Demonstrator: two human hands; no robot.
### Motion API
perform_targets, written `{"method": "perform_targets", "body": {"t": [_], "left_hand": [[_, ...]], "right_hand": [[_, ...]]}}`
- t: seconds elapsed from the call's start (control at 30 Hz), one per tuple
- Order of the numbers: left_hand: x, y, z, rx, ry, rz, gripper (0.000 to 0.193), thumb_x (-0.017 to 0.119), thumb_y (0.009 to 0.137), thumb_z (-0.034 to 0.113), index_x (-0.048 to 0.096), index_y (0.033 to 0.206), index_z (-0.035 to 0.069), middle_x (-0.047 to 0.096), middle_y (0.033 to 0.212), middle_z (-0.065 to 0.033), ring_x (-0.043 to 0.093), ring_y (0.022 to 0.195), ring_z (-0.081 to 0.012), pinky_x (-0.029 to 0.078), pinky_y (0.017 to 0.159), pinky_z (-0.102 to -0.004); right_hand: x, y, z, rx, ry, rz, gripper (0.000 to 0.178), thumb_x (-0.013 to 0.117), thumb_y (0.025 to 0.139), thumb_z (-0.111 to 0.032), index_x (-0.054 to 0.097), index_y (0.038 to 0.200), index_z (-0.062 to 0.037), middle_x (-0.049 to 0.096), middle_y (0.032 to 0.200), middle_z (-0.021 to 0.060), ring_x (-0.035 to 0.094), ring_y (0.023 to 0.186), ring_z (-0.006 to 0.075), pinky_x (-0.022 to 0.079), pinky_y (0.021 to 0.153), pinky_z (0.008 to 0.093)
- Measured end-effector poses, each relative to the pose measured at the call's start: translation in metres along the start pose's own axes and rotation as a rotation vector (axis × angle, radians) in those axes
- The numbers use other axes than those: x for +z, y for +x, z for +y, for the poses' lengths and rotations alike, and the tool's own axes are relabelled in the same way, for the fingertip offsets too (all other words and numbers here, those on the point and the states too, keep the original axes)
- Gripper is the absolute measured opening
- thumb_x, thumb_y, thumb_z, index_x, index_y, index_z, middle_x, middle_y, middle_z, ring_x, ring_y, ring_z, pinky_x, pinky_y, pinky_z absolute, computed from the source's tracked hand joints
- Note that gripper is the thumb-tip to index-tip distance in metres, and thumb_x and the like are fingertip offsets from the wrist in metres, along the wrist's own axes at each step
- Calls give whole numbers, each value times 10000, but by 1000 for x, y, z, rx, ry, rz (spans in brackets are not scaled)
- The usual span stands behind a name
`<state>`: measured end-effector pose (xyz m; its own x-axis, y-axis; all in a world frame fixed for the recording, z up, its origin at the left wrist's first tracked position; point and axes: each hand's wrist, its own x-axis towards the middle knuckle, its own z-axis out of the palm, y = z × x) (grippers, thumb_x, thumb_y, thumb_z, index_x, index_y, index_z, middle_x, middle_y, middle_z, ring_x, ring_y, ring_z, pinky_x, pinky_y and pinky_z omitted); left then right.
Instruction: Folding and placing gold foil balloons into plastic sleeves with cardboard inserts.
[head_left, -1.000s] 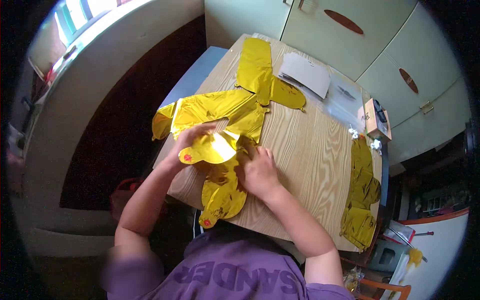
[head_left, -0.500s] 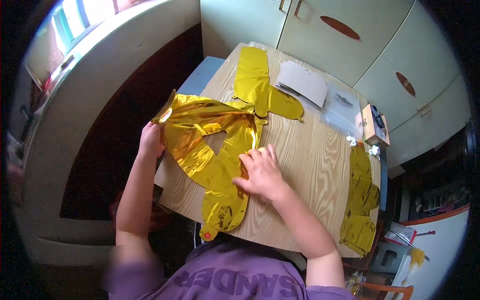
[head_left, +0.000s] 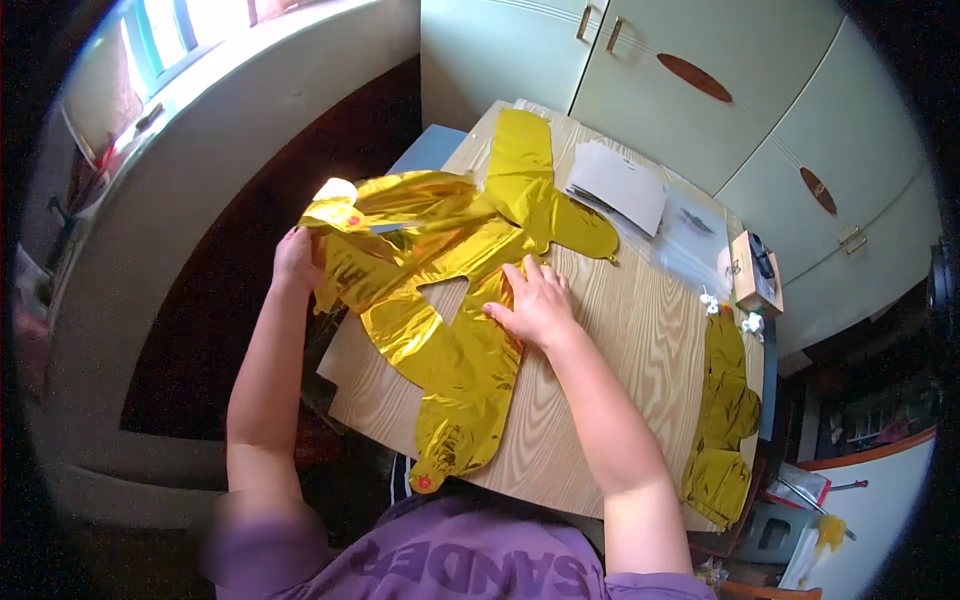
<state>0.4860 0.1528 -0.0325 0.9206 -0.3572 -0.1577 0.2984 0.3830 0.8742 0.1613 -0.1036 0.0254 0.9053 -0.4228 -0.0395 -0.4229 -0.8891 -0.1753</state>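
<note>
A flat gold foil balloon [head_left: 455, 355] with a gap in its middle spreads over the left half of the wooden table [head_left: 600, 400]. My left hand [head_left: 297, 260] is closed on its left edge and holds that part up off the table; the fingertips are partly hidden by the foil. Fingers apart, my right hand [head_left: 542, 305] rests on the balloon's right edge. Small red marks show at the near tip and by the raised part. Beyond it, touching or overlapping, lies more flat gold foil [head_left: 522, 170] with rounded ends.
Another flat gold foil balloon [head_left: 725, 415] lies along the table's right edge. Near the back right are white paper sheets [head_left: 620, 188], a clear plastic bag [head_left: 690, 235], a small wooden box [head_left: 752, 275] and white crumpled bits [head_left: 752, 323]. Pale cabinets [head_left: 700, 60] stand behind.
The raised left part of the balloon has turned over, bringing a red mark into view. My right hand has slid slightly farther up along the balloon's edge. The whole view has shifted a little.
</note>
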Motion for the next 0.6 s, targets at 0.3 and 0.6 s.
{"method": "perform_targets", "body": {"t": [0.3,0.6], "left_hand": [[-143,66,115,269,125,640,358,516,972,175,581,1242,-50,665,1161,-167,681,998,-296,578,827,-437],[-133,-60,250,910,294,720,462,446,842,100,594,1268,-3,644,1153,-182,675,990,-310,574,831,-404]], "right_hand": [[-4,0,-3,25,-4,-24,815,656,849,-598,439,1494,-150,328,1577,216,345,1418,405,244,1178,539],[7,2,-2,17,-18,6,803,655,844,-604,453,1476,-154,348,1566,219,375,1401,398,255,1175,540]]}}
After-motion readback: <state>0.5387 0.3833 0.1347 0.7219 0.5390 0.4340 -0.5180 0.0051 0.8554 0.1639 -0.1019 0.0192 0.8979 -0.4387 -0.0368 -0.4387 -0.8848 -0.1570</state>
